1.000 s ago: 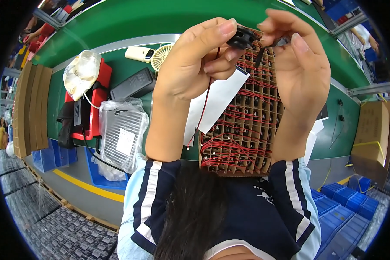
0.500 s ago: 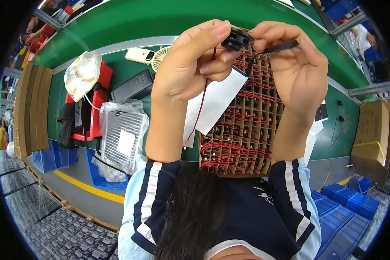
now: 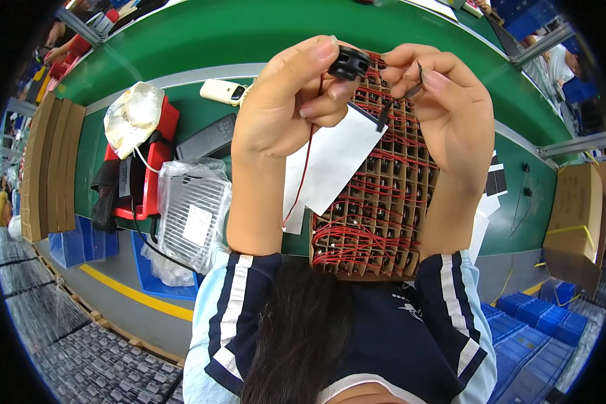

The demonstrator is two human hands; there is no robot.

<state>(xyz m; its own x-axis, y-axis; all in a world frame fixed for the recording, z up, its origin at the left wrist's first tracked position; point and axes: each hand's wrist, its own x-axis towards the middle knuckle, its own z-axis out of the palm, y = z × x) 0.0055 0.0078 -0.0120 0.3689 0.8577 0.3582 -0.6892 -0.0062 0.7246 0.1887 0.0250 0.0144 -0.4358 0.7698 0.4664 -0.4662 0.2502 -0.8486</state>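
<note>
My left hand (image 3: 283, 94) is closed on a black, round, slotted part (image 3: 349, 62), pinched between thumb and fingers at the far edge of the table. From it a red wire (image 3: 306, 168) hangs down to a small white connector. Just to the right, my right hand (image 3: 451, 101) is closed, its fingertips pinching a thin dark strip (image 3: 420, 75), mostly hidden by the fingers. Below both hands stands a cardboard divider box (image 3: 377, 202) with several black round parts and red wires in its cells. A black strip (image 3: 384, 116) shows by the corner of a white sheet (image 3: 337, 165).
On the left are a red bin (image 3: 168, 121), a black box-shaped device (image 3: 206, 137), a bagged grille (image 3: 194, 209) and a cream handheld device (image 3: 222, 91). Flat cardboard (image 3: 47, 168) stands at the far left. A carton (image 3: 576, 215) and blue crates (image 3: 525, 323) are on the right.
Both hands have shifted a little to the left, with the round part. The dark strip at my right fingers, which stuck out to the right, is now mostly hidden by them.
</note>
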